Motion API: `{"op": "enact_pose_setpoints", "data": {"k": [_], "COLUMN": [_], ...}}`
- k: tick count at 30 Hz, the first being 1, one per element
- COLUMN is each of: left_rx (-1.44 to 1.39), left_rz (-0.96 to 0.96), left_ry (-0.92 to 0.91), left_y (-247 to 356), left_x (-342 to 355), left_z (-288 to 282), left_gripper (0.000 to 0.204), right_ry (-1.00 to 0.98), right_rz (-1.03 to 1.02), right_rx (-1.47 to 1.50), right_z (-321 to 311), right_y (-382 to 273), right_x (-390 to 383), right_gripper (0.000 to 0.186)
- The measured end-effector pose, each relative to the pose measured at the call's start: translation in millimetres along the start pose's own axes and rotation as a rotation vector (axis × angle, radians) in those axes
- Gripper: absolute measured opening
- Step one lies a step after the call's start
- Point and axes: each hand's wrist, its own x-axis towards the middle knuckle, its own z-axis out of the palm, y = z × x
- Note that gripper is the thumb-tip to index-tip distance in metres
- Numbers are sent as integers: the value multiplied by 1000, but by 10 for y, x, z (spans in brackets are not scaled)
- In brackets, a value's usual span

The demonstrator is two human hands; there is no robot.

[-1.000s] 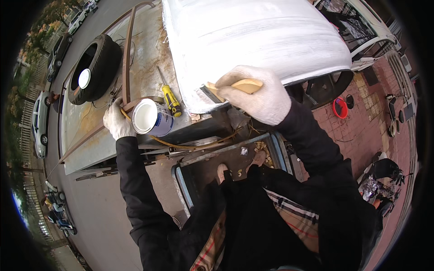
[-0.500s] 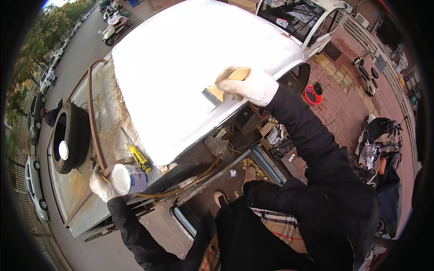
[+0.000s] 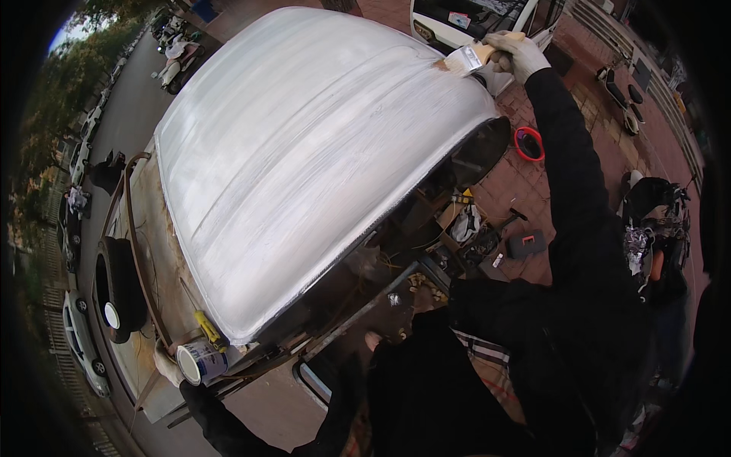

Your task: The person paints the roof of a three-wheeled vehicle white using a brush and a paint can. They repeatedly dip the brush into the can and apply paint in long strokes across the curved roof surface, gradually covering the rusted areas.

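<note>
My right hand (image 3: 519,55), in a white glove, is closed round the wooden handle of a flat paintbrush (image 3: 466,59). The bristles are at the far right corner of a white-painted vehicle roof (image 3: 304,167), beside a small brown patch; whether they touch cannot be told. Streaks of white run along the roof. Low on the left, my gloved left hand (image 3: 165,364) is closed against the side of a paint can (image 3: 204,361), its fingers partly hidden. White paint shows in the can's mouth. A yellow-handled screwdriver (image 3: 210,330) lies beside the can, near the roof's edge.
A brown metal rail (image 3: 141,259) crosses the rusty bed on the left. A tyre (image 3: 122,286) with a round white lid (image 3: 113,315) stands beyond it. Right of the roof are a red bucket (image 3: 528,143), a toolbox (image 3: 526,244) and a white vehicle (image 3: 449,27).
My right hand has carried the paintbrush away and to the right, from the roof's near part to its far corner. The view has shifted; my left hand stays by the can.
</note>
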Motion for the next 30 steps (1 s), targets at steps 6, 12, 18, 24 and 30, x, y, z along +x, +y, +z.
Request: {"op": "enact_pose_setpoints", "data": {"k": [6, 12, 18, 24, 30], "left_rx": [-4, 380, 8, 385, 454], "left_rz": [-64, 115, -48, 165, 201], "left_ry": [48, 22, 51, 30, 3], "left_y": [149, 248, 185, 292, 238], "left_x": [-155, -270, -146, -396, -303], "left_z": [169, 187, 153, 251, 209], "left_gripper": [50, 50, 47, 53, 57], "right_ry": [-9, -494, -179, 285, 577], "right_rz": [-213, -321, -105, -111, -126], "right_rx": [102, -177, -70, 53, -252], "right_z": [253, 1891, 885, -470, -505], "right_y": [-280, -218, 90, 630, 656], "right_x": [-990, -1940, -1270, -638, -1160], "right_gripper": [29, 21, 27, 30, 28]}}
